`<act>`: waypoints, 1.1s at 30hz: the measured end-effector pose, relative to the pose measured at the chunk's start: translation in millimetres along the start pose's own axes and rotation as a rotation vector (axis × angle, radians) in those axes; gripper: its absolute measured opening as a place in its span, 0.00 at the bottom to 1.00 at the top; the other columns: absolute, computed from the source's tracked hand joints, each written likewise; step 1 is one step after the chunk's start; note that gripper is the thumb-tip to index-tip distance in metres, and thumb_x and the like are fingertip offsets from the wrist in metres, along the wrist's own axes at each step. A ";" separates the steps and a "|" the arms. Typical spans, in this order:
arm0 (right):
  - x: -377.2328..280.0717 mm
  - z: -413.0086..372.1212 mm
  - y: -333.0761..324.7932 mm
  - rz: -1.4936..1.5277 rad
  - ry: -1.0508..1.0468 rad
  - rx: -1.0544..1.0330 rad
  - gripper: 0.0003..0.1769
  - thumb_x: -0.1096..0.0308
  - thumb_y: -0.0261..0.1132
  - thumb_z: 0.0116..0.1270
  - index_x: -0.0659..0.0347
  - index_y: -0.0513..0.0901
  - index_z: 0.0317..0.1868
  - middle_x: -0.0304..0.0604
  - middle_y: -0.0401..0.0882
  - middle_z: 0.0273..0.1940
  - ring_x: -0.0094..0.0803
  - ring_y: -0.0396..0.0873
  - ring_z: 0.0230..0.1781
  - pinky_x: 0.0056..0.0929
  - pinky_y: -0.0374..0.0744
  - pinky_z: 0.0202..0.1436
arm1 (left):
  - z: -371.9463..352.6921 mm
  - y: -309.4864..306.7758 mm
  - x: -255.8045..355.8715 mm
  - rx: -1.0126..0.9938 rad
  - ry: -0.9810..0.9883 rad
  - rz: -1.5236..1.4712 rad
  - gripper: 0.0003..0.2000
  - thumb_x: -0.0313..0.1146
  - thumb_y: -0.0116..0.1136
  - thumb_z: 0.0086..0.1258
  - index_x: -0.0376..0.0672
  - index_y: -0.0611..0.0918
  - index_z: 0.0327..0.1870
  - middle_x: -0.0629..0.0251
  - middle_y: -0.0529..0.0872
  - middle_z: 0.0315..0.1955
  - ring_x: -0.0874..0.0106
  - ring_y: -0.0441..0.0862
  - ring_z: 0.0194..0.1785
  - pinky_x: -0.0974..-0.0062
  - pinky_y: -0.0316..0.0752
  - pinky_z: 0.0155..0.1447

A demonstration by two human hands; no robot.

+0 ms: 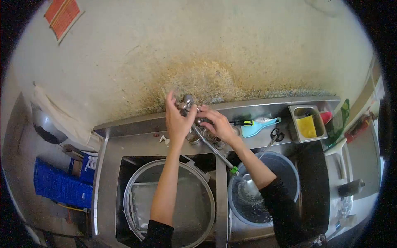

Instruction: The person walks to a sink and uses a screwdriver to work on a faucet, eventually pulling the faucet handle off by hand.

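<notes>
Near the frame centre, toward 12 o'clock, the left hand (180,122) and right hand (219,127) obscure part of the faucet (188,100), and exact fingertip contact cannot be determined; just below, the spout (211,147) partly masks small, indistinct vessels (193,138). The left forearm (166,188) covers part of the round vessel (192,194) at 7 o'clock, and the right sleeve (283,213) hides part of the tub rim (296,171) at 4 o'clock. Markings on the red sheet (65,20), cropped at 10 o'clock, are too small to read.
</notes>
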State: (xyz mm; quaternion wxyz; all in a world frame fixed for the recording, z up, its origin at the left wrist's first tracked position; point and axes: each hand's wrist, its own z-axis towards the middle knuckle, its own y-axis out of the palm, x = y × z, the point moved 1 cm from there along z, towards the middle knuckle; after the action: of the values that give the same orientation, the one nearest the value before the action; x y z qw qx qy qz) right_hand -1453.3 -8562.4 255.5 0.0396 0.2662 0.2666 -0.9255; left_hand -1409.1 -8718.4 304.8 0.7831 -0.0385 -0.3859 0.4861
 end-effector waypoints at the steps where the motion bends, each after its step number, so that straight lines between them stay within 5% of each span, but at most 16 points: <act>1: 5.9 -0.1 7.9 -0.030 -0.026 0.041 0.15 0.77 0.65 0.56 0.58 0.81 0.45 0.51 0.76 0.55 0.45 0.71 0.61 0.39 0.73 0.60 | 2.6 -3.3 -7.3 -0.046 -0.141 -0.173 0.35 0.42 0.65 0.57 0.41 0.64 0.64 0.45 0.69 0.59 0.55 0.67 0.63 0.64 0.63 0.64; 3: 16.7 2.5 13.3 -0.050 -0.030 0.060 0.14 0.76 0.65 0.55 0.56 0.82 0.43 0.50 0.77 0.53 0.45 0.73 0.58 0.37 0.75 0.57 | 9.7 0.7 -20.4 -0.125 -0.255 -0.402 0.19 0.39 0.53 0.68 0.39 0.73 0.56 0.54 0.76 0.51 0.66 0.74 0.54 0.70 0.67 0.58; 7: 12.7 9.9 8.7 -0.105 -0.057 0.049 0.14 0.77 0.64 0.52 0.54 0.84 0.40 0.50 0.80 0.48 0.45 0.78 0.51 0.37 0.79 0.52 | 8.5 10.2 -32.2 -0.302 -0.453 -0.626 0.12 0.39 0.50 0.71 0.40 0.78 0.45 0.68 0.77 0.36 0.80 0.70 0.36 0.79 0.68 0.41; 11: 20.7 8.5 14.7 -0.138 -0.085 0.028 0.17 0.81 0.63 0.47 0.56 0.84 0.39 0.51 0.81 0.43 0.45 0.80 0.48 0.37 0.79 0.50 | 4.6 13.9 -35.9 -0.308 -0.486 -0.836 0.10 0.37 0.49 0.72 0.40 0.77 0.45 0.68 0.76 0.35 0.79 0.70 0.36 0.79 0.68 0.41; 13: 18.2 8.0 18.2 -0.149 -0.067 0.080 0.12 0.84 0.62 0.48 0.62 0.83 0.33 0.45 0.84 0.35 0.44 0.79 0.51 0.36 0.80 0.49 | 3.7 12.6 -33.7 -0.300 -0.480 -0.816 0.11 0.36 0.49 0.72 0.39 0.76 0.45 0.68 0.76 0.34 0.79 0.70 0.36 0.79 0.68 0.41; 17: 20.5 10.4 18.9 -0.160 -0.073 0.074 0.12 0.83 0.63 0.48 0.61 0.83 0.34 0.43 0.85 0.34 0.45 0.80 0.51 0.38 0.79 0.49 | 5.3 10.7 -30.2 -0.293 -0.430 -0.757 0.11 0.36 0.48 0.73 0.37 0.75 0.46 0.66 0.76 0.34 0.79 0.71 0.36 0.79 0.68 0.41; 23: 4.7 15.4 9.0 -0.150 -0.031 0.004 0.11 0.81 0.65 0.49 0.60 0.82 0.35 0.46 0.83 0.38 0.43 0.79 0.52 0.38 0.78 0.50 | 6.6 11.1 -39.5 -0.324 -0.391 -0.691 0.14 0.38 0.49 0.73 0.38 0.73 0.52 0.61 0.76 0.42 0.75 0.72 0.45 0.76 0.69 0.49; 26: 3.8 15.7 9.2 -0.174 -0.081 0.015 0.08 0.75 0.65 0.52 0.58 0.80 0.35 0.45 0.81 0.36 0.44 0.80 0.42 0.38 0.78 0.45 | -3.3 18.8 -35.0 -0.257 -0.405 -0.798 0.20 0.41 0.50 0.73 0.38 0.69 0.59 0.58 0.73 0.51 0.72 0.71 0.52 0.74 0.66 0.56; 28: 2.2 16.5 5.3 -0.207 -0.095 0.036 0.10 0.74 0.65 0.53 0.57 0.80 0.37 0.44 0.80 0.40 0.44 0.79 0.43 0.38 0.78 0.46 | -15.5 19.4 -29.0 -0.003 -0.539 -0.745 0.22 0.43 0.51 0.72 0.37 0.68 0.60 0.58 0.72 0.54 0.71 0.71 0.53 0.74 0.66 0.57; 33: -0.7 10.9 -2.9 -0.203 -0.043 -0.083 0.15 0.66 0.67 0.54 0.53 0.80 0.44 0.47 0.79 0.49 0.44 0.77 0.51 0.39 0.77 0.52 | -36.3 17.7 -23.8 -0.177 -0.415 -0.443 0.24 0.50 0.46 0.73 0.33 0.71 0.53 0.55 0.75 0.46 0.67 0.72 0.50 0.68 0.66 0.56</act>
State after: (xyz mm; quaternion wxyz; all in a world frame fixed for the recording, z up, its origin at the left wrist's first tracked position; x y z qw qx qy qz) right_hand -1458.5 -8565.5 265.0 -0.0375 0.2161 0.3292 -0.9184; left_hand -1404.1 -8716.5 258.3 0.7681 0.0785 -0.5774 0.2656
